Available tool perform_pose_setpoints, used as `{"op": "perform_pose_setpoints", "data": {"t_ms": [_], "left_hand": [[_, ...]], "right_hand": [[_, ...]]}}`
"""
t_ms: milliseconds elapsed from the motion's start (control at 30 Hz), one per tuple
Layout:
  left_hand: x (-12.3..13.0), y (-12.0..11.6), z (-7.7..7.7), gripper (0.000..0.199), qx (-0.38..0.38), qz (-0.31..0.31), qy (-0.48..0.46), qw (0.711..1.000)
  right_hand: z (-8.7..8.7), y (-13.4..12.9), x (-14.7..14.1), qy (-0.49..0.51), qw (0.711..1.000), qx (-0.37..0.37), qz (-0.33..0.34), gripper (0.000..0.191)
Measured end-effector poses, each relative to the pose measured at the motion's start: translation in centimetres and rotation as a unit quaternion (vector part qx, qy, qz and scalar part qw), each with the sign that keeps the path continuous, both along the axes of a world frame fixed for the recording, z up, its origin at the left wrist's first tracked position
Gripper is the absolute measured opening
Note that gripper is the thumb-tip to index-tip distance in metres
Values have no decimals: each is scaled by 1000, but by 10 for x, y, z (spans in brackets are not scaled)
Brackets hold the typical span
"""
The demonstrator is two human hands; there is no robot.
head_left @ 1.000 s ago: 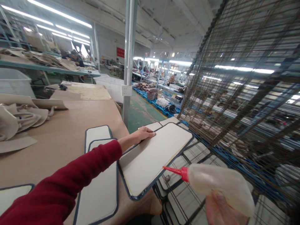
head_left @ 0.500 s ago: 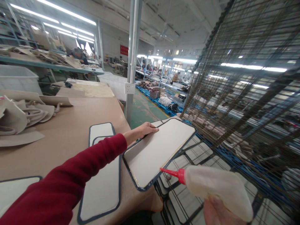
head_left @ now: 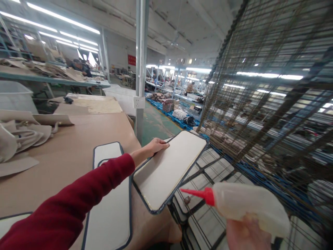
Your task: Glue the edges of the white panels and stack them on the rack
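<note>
My left hand (head_left: 158, 146) grips the upper left edge of a white rectangular panel (head_left: 171, 170) with a dark, rounded border, thumb on its face. The panel is tilted over the table's right corner, and a thin yellowish line runs along its right and lower edge. In my right hand (head_left: 247, 231) is a translucent squeeze bottle (head_left: 249, 205) with a red pointed nozzle (head_left: 197, 194). The nozzle points left, its tip apart from the panel's edge. Two similar panels (head_left: 110, 215) lie overlapping on the table under my left sleeve.
A wire mesh rack (head_left: 260, 86) stands raised on the right; more panels (head_left: 205, 222) lie on its lower grid. Beige fabric pieces (head_left: 28, 135) cover the left of the brown-covered table (head_left: 104, 126). A metal post (head_left: 140, 69) rises beyond the table. People work in the background.
The bottle has moved right, so its nozzle tip is now away from the panel's edge. My left hand still holds the panel. The view has shifted slightly right.
</note>
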State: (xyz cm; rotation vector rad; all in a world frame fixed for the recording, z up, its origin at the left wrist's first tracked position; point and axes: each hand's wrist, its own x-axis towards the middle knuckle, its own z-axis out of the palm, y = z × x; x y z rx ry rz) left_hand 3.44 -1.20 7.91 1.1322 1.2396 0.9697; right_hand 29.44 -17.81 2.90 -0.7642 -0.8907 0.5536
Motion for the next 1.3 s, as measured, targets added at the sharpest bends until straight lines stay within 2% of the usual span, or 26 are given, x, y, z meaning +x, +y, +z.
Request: {"op": "perform_pose_setpoints", "data": {"t_ms": [133,233,333,400,533,667,767,867,967,1133,1300], "left_hand": [[2,-7,3,57,17,-24,6,1000],[5,-14,10,61,23,-39,0,999],[8,-19,16,60,24,-42,-10,999],[9,-20,17,59,20,-38,-11,999],[11,-18,16,56,10,-34,-7,999],[11,-15,13,56,15,-31,-3,999],[10,-13,13,55,18,-25,1,1000],[8,-13,14,53,30,-21,6,999],[3,-16,15,50,52,-24,13,998],[-8,-29,14,51,73,-59,15,996],[-18,-41,14,56,86,-80,42,992]], "right_hand": [[33,23,10,51,995,82,-39,33],[41,31,12,58,992,95,-66,33],[34,32,14,32,991,76,-107,36],[27,30,16,24,992,60,-112,37],[12,21,15,60,997,28,-44,42],[-4,9,0,76,997,-24,15,54],[-7,3,-10,101,992,-63,43,55],[8,4,-8,196,978,-73,17,56],[32,12,11,258,966,-34,-4,57],[65,20,52,253,962,85,-51,57],[91,16,76,202,964,160,-62,60]]}}
